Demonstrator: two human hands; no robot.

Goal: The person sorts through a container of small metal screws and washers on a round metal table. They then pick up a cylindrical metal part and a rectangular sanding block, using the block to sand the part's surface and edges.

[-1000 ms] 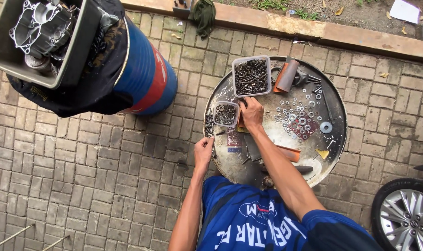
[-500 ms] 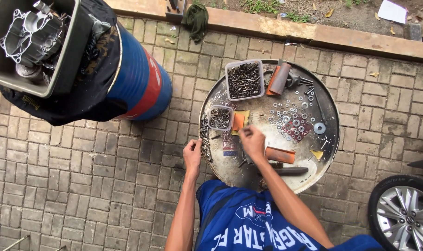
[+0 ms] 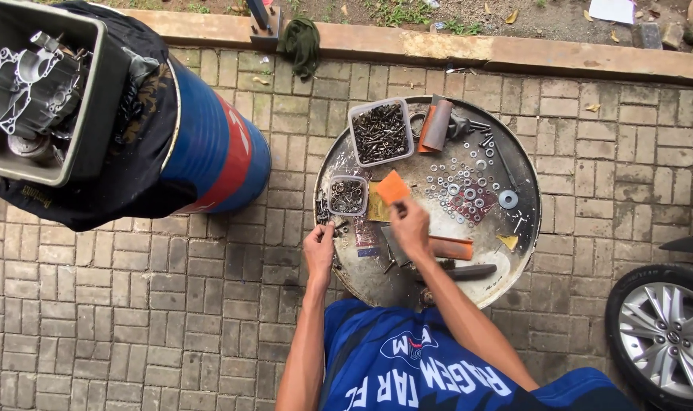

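Sorting hardware: right hand (image 3: 410, 228) pinches orange pad (image 3: 393, 186); left hand (image 3: 319, 250) curled, seemingly empty, at surface (image 3: 377, 281) left edge. Next: precise placement.

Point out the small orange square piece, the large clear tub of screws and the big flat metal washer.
Small orange square piece (image 3: 393, 187), head view, its centre.
Large clear tub of screws (image 3: 380, 133), head view, its contents.
Big flat metal washer (image 3: 508, 199), head view, its ring.

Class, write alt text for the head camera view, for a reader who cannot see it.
Seen from above, a person's right hand lifts a small orange piece over a round metal tray strewn with washers, while the left hand rests at the tray's edge. Two tubs of bolts sit on it; a blue drum stands beside on brick paving.
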